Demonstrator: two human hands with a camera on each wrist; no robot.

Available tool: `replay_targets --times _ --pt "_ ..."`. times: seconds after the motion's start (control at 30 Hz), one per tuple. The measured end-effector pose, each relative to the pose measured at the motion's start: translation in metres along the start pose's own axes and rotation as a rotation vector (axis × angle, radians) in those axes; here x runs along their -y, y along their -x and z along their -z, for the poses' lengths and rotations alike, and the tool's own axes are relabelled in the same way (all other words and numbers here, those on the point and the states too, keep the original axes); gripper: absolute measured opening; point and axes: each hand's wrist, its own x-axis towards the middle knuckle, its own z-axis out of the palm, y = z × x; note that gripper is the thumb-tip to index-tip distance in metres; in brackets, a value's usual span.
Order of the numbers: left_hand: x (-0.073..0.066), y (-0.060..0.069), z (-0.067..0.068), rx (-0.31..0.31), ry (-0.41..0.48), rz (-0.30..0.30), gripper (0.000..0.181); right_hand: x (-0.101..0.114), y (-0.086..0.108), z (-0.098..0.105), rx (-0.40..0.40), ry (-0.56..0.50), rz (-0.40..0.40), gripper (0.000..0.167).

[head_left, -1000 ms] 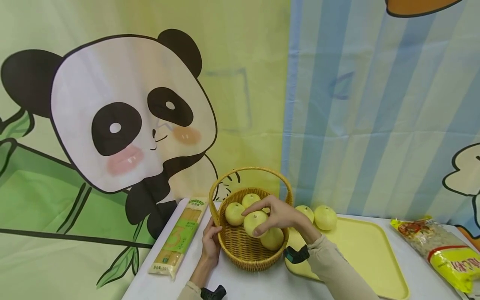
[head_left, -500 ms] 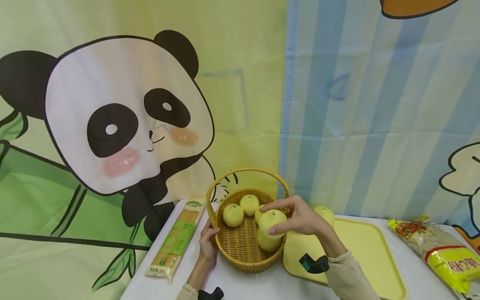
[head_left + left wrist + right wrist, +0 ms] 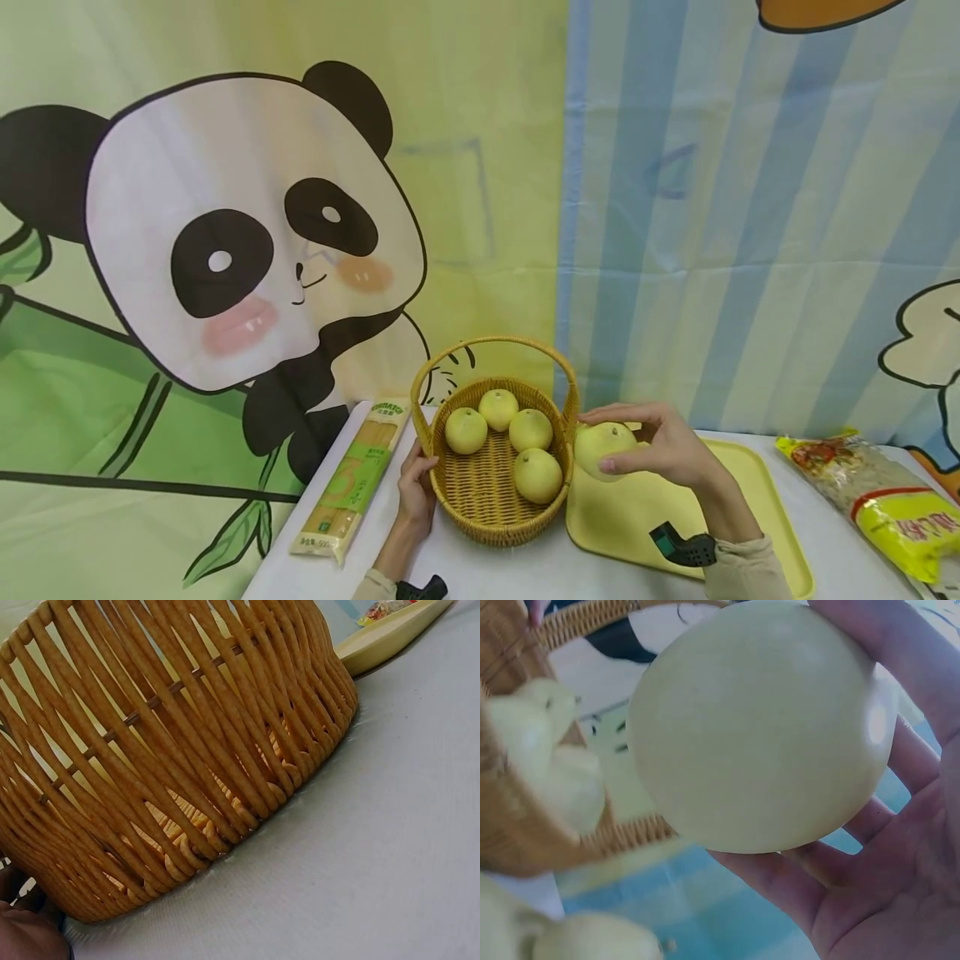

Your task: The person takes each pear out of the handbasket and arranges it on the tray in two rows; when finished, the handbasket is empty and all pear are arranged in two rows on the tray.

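Note:
In the head view my right hand (image 3: 667, 446) holds a round, pale yellow-green melon (image 3: 602, 451) over the left part of the yellow tray (image 3: 735, 517), just right of the basket. Thumb and fingers wrap its sides, and the right wrist view shows the melon (image 3: 757, 727) close up. My left hand (image 3: 417, 492) grips the left side of the woven basket (image 3: 502, 533), thumb at the rim. Several like melons (image 3: 537, 476) lie inside. The left wrist view shows the basket's wall (image 3: 172, 727) and only a bit of the left hand (image 3: 26, 930).
Left of the basket lies a noodle packet (image 3: 352, 479). A yellow-and-clear food bag (image 3: 877, 500) lies at the far right. Other melons (image 3: 600, 937) show outside the basket in the right wrist view. The basket's tall handle (image 3: 495, 340) arches above it. A printed curtain hangs behind.
My right hand has carried the melon rightward from above the basket to above the tray, uncovering the melons in the basket. My left hand has stayed on the basket.

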Motion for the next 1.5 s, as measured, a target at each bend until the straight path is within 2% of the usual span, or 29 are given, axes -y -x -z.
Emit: replay_targets --times 0.17,0.43,0.57,0.7,1.03,1.2,1.5 --pt "0.002 -0.002 -0.002 0.006 0.005 0.009 0.074 -0.002 0.018 0.027 -0.088 0.055 -0.049 0.05" --pt "0.002 -0.006 -0.002 0.001 0.018 0.005 0.075 -0.007 0.044 0.064 -0.288 0.238 -0.149 0.049" --pt "0.0 -0.006 -0.002 -0.001 0.024 0.007 0.075 -0.012 0.053 0.077 -0.349 0.382 -0.217 0.05" --pt "-0.001 -0.006 -0.002 0.0 0.021 0.008 0.075 -0.019 0.062 0.088 -0.386 0.454 -0.303 0.051" --pt "-0.001 -0.007 -0.001 -0.001 0.024 -0.001 0.076 -0.042 0.08 0.101 -0.438 0.394 -0.435 0.056" --pt "0.0 -0.007 0.0 0.0 0.021 -0.007 0.078 -0.055 0.082 0.101 -0.431 0.422 -0.473 0.06" --pt "0.001 -0.002 0.0 0.001 0.012 -0.002 0.076 -0.075 0.085 0.095 -0.407 0.395 -0.526 0.068"
